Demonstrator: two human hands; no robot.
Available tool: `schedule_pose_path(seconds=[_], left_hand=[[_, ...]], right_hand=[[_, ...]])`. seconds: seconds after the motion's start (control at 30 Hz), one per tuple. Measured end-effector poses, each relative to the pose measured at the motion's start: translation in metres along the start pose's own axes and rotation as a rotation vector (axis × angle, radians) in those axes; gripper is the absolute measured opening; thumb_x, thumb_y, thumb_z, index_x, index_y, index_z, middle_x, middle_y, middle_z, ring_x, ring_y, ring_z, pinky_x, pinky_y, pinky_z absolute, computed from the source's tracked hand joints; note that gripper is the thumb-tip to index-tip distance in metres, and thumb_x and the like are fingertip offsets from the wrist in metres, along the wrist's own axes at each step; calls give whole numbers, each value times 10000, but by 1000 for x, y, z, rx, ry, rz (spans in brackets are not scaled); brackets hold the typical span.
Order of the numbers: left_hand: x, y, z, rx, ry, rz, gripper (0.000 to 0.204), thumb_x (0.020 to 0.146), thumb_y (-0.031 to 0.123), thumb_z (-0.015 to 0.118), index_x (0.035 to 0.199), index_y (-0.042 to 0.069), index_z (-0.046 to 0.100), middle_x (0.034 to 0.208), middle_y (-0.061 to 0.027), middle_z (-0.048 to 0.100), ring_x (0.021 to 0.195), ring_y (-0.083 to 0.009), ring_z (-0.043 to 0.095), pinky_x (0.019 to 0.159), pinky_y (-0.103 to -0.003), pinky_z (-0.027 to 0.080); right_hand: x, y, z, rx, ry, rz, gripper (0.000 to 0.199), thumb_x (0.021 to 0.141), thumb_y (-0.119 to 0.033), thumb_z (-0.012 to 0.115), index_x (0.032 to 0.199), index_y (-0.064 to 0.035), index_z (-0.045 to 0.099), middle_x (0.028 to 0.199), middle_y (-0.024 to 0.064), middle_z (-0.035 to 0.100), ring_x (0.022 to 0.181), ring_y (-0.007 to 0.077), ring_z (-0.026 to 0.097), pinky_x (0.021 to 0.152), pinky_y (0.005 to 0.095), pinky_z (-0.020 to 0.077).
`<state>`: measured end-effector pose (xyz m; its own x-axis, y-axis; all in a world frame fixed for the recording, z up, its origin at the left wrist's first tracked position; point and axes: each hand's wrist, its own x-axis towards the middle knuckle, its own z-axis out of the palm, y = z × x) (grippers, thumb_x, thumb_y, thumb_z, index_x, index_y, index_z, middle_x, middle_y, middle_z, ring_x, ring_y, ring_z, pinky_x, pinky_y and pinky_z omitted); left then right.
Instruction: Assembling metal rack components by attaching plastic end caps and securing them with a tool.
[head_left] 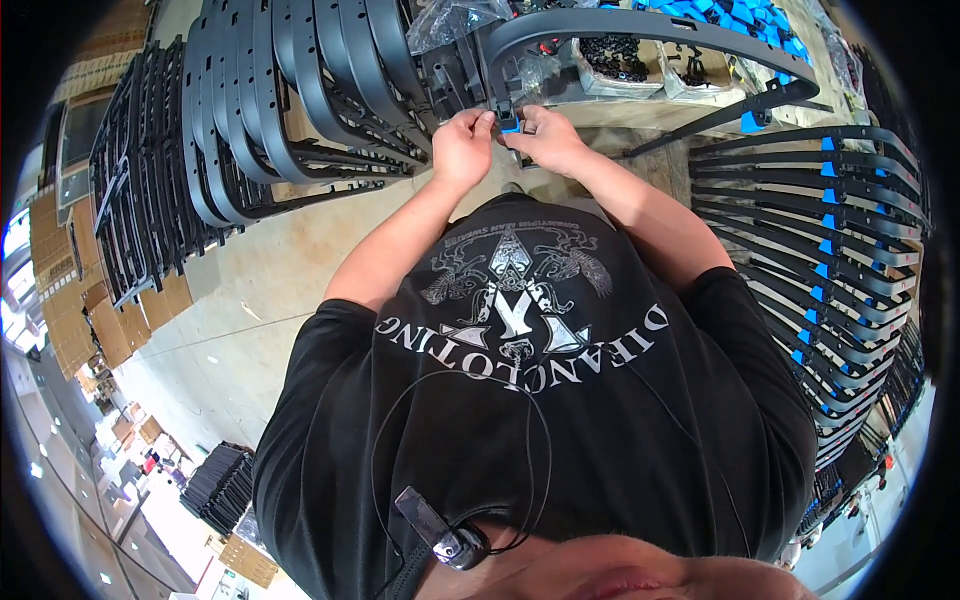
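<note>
Black shirt (pixel 540 400) nearest; both hands, left (pixel 462 148) and right (pixel 545 138), pinched blue clip (pixel 510 127) onto curved frame (pixel 640 30); unclipped stacks (pixel 280 100) remained.

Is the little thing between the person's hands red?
No, the small piece pinched between the left hand and right hand is bright blue.

2 hands (pixel 462 145) (pixel 548 135) meet on 1 small blue clip (pixel 511 127) at the end of 1 curved black frame (pixel 640 28). 2 stacks of black frames stand by: 1 left (pixel 270 100), 1 right (pixel 810 240). 2 open boxes of small parts (pixel 612 60) sit on the tabletop (pixel 620 112).
</note>
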<state>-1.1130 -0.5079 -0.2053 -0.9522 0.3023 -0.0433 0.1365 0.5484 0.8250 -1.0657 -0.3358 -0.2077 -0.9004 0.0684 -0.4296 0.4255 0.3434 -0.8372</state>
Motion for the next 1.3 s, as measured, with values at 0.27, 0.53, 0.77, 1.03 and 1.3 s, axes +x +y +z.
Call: schedule_pose_path(seconds=[0.27, 0.53, 0.77, 1.03, 1.3], left_hand=[[15, -27, 21, -552, -240, -268, 331, 1073, 296, 502, 850, 63, 577, 713, 22, 562, 604, -107, 498, 596, -279, 451], [-17, 46, -18, 88, -176, 407, 187, 886, 251, 717, 957, 80, 695, 841, -108, 650, 829, -322, 635, 760, -405, 513], [-11, 48, -14, 170, -219, 587, 232, 798, 172, 793, 1006, 79, 751, 948, -85, 665, 857, -273, 646, 776, -370, 533], [-15, 43, -4, -22, -174, 300, 178, 787, 145, 767, 931, 47, 733, 881, -78, 689, 743, -206, 659, 693, -314, 538], [-11, 33, -4, -147, -184, 108, 159, 800, 150, 798, 840, 16, 722, 798, -43, 674, 684, -93, 613, 643, -257, 503]], right_hand=[[4, 23, 3, 70, 73, -11, 597, 787, -360, 797, 1199, 35, 620, 976, 139, 722, 870, 187, 689, 782, 320, 540], [-34, -6, -39, 1223, -293, 177, 734, 971, -601, 514, 1299, 55, 499, 1208, 191, 637, 1053, 281, 645, 969, 399, 489], [-46, -11, -39, 1222, -328, 150, 698, 977, -572, 527, 1305, 44, 508, 1204, 176, 643, 1065, 266, 638, 964, 382, 484], [-45, 7, -29, 952, -185, 98, 361, 982, -197, 622, 1216, 74, 576, 1082, 155, 679, 947, 250, 689, 831, 376, 570], [-22, 10, -26, 755, -201, 32, 307, 941, -187, 673, 1124, 59, 652, 941, 113, 700, 843, 181, 682, 752, 322, 574]])
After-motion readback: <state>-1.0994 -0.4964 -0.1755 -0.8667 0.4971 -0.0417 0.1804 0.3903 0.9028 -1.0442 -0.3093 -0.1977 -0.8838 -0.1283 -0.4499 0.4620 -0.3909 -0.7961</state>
